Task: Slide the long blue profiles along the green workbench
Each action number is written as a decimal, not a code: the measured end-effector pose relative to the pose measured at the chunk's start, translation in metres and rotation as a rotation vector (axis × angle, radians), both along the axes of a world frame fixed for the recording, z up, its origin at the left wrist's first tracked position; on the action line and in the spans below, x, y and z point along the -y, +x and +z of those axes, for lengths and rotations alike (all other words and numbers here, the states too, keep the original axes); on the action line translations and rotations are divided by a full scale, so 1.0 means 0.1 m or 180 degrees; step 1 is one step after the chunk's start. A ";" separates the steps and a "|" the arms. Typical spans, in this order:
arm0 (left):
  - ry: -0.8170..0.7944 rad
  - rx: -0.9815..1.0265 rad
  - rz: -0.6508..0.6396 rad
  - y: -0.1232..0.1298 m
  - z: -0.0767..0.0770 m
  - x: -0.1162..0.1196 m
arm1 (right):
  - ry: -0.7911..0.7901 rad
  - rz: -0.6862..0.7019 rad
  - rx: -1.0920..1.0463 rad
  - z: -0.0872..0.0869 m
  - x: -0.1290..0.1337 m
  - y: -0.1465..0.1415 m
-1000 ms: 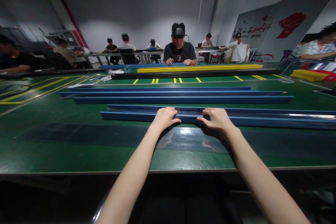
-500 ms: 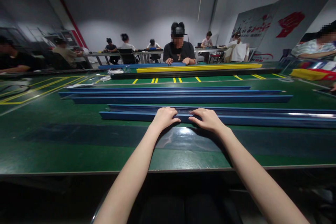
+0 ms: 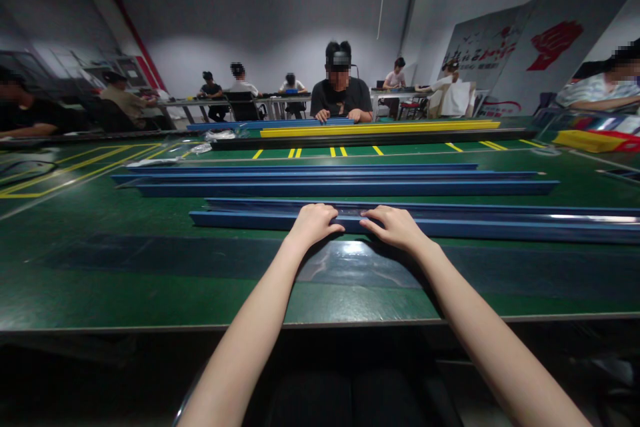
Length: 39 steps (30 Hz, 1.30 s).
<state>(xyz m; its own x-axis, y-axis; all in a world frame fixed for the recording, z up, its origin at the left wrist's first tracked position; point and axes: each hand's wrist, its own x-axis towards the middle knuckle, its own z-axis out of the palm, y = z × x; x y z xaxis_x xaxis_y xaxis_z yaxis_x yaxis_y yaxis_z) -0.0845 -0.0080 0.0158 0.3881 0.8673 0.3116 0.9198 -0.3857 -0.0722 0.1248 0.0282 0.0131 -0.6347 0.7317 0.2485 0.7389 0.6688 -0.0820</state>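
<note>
A long blue channel (image 3: 250, 220) lies across the green table in front of me, its open side up, with a shiny clear film inside toward the right. My left hand (image 3: 315, 221) grips its near wall, fingers curled over the rim and thumb on the outer face. A short gap to the right, my right hand (image 3: 395, 223) holds the same wall with fingers bent inside and thumb outside. Some fingertips are hidden in the channel. Between the channel and the table's near edge, a clear plastic strip (image 3: 170, 257) lies flat under my forearms.
Several more blue channels (image 3: 345, 188) lie parallel just beyond. Farther off are a black bar (image 3: 310, 142) and a yellow bar (image 3: 380, 129). A co-worker (image 3: 340, 90) sits across the table, hands on another blue piece. A yellow tray (image 3: 590, 141) stands at the right.
</note>
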 end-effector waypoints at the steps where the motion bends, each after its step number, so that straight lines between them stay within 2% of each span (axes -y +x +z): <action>1: -0.0006 0.0000 0.0003 0.00 0.00 0.00 | -0.0032 -0.0001 -0.0012 0.00 0.00 0.00; 6: -0.0072 0.0023 0.0039 0.00 0.01 0.00 | -0.0164 -0.0025 -0.0029 0.02 -0.01 0.00; 39: -0.0156 0.0060 0.0104 0.00 0.02 0.01 | -0.0113 -0.0095 0.0015 0.02 -0.01 0.01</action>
<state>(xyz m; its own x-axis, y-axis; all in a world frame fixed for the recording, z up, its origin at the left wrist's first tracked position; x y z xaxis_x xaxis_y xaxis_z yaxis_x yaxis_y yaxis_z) -0.0842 -0.0089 0.0180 0.3539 0.8938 0.2754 0.9330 -0.3582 -0.0364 0.1257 0.0290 0.0148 -0.6137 0.7586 0.2190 0.7588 0.6433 -0.1019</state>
